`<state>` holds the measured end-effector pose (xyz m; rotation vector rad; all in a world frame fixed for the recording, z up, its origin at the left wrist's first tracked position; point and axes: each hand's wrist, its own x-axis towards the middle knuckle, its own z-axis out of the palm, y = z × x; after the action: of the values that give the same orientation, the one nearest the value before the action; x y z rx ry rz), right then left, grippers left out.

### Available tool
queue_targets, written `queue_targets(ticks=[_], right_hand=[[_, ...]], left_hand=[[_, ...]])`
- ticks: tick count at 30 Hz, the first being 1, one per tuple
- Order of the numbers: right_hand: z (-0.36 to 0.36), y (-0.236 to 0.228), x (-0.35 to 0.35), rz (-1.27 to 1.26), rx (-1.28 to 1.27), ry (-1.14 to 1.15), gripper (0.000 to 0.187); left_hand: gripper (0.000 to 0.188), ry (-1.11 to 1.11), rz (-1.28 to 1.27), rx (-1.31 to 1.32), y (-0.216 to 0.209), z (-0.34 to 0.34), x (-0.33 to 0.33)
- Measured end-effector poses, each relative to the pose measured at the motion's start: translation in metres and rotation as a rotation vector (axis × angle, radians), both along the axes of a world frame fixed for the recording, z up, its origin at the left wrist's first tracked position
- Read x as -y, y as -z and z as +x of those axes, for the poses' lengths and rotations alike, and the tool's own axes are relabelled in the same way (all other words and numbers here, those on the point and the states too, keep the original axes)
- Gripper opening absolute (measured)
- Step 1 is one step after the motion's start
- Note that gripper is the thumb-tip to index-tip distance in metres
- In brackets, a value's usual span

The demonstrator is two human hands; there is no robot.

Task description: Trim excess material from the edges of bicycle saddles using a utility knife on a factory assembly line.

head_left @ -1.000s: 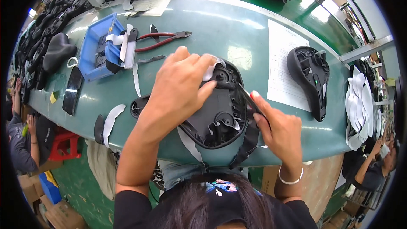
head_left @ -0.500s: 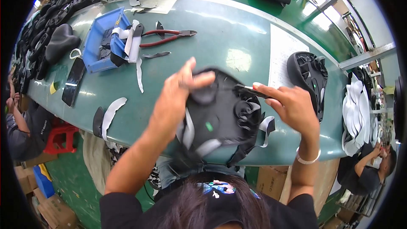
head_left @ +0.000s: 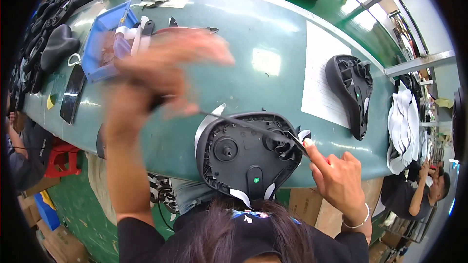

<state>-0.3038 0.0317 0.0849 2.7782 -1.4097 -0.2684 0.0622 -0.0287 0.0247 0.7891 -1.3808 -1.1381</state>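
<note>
My left hand is a blur above the left part of the green counter, so I cannot tell how far its fingers are open or whether they pinch anything; a dark strip stretches from beside its thumb to the upturned saddle. That saddle lies hollow side up at the near edge of the counter, right in front of me, with 2 round mounts inside and white flaps at its rim. My right hand has its thumb and index finger closed on a slim dark tool, whose tip reaches the saddle's right edge where the strip meets it. Farther right, a second saddle rests partly over a white sheet. Behind my left hand sit a blue bin and red-handled pliers, partly hidden.
</note>
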Motion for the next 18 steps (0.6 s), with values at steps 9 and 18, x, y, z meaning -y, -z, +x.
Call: queue_targets(ticks=[9,18], right_hand=[[-0.023,0.025,-0.002,0.047,0.144,0.033,0.051],[-0.011,0.053,-0.082,0.533,0.893,0.749,0.053]], left_hand=[[0.022,0.598,0.102,0.072,0.000,-0.140,0.036],[0.031,-0.921,-0.181,-0.701,-0.041,-0.112,0.046]])
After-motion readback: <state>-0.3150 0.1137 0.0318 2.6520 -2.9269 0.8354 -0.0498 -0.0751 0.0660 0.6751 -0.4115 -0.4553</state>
